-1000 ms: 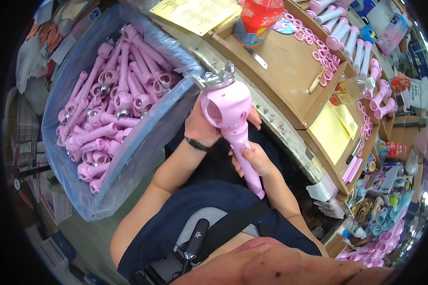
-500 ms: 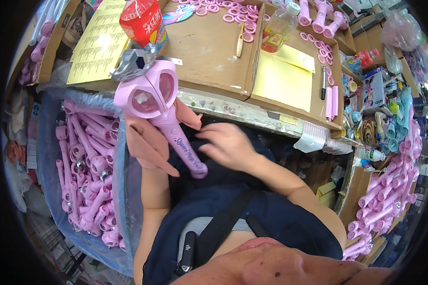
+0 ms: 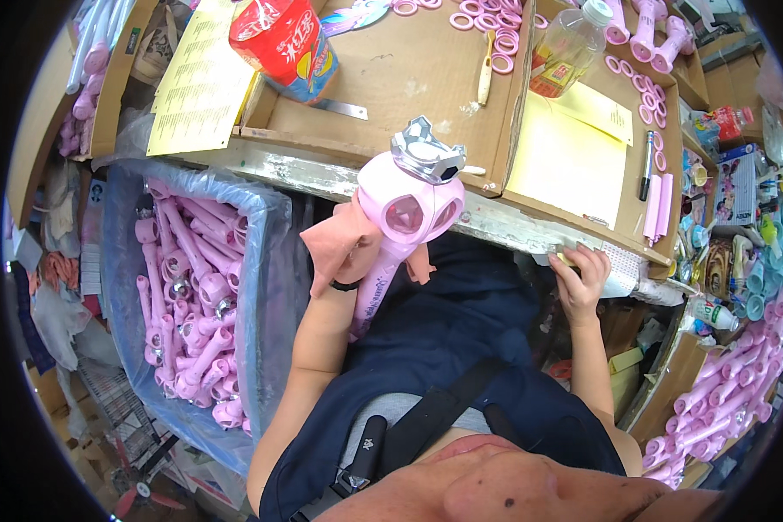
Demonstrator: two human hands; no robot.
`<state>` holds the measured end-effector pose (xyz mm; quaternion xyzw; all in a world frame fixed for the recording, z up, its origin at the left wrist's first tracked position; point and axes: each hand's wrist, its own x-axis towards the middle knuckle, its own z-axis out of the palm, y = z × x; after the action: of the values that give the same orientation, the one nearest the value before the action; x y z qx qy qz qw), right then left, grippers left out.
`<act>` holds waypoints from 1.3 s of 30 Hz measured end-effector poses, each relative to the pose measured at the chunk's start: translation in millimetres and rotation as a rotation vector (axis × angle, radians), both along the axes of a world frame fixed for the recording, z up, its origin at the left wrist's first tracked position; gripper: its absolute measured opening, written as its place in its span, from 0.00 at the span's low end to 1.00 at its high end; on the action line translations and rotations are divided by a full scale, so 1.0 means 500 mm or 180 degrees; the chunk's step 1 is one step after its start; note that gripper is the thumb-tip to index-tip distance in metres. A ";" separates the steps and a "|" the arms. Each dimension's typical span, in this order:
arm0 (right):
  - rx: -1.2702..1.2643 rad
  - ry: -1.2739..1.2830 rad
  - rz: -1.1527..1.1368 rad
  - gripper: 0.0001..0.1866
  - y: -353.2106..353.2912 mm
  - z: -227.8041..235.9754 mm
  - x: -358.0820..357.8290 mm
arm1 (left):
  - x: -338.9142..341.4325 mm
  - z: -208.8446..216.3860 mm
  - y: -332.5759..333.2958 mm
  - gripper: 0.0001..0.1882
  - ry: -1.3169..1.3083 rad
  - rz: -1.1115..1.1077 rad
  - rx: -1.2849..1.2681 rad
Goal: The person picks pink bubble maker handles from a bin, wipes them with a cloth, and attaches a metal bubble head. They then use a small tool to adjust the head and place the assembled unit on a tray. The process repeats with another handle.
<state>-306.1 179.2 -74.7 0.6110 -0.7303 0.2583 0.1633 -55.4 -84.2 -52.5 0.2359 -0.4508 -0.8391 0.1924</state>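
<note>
My left hand (image 3: 346, 248), covered by a salmon-coloured cloth or glove, is closed around a pink toy wand (image 3: 406, 207). The wand stands tilted over my lap, with a silver crown on its round, windowed head; its handle runs down past my wrist. At the front edge of the worktable (image 3: 487, 217), my right hand (image 3: 585, 277) has its fingers bent together over the edge. A small clear or shiny piece shows by the fingertips, but what they grip is too small to tell. Beside that hand hangs a white perforated sheet (image 3: 622, 270).
Left of me stands a blue-lined bin (image 3: 265, 209) of pink wand parts. Cardboard trays on the table bear pink rings (image 3: 503, 39), a brush (image 3: 485, 70), a bottle (image 3: 570, 52), yellow paper (image 3: 565, 165) and a marker (image 3: 647, 165). More wands (image 3: 722, 383) are stacked at the right.
The wand has moved right in my left hand, and its head has turned. My right hand has left the wand handle's side and gone right to the table edge. The view has shifted slightly.
</note>
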 end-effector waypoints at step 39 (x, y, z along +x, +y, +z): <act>-0.0759 -0.1922 0.0643 0.12 -0.319 0.159 0.119 | -0.021 -0.084 -0.005 0.40 0.0661 0.1106 0.0273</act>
<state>-246.5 19.7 4.8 0.5527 -0.6461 0.5261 -0.0164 -65.7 -86.6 -94.6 0.2303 -0.3450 -0.8315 0.3695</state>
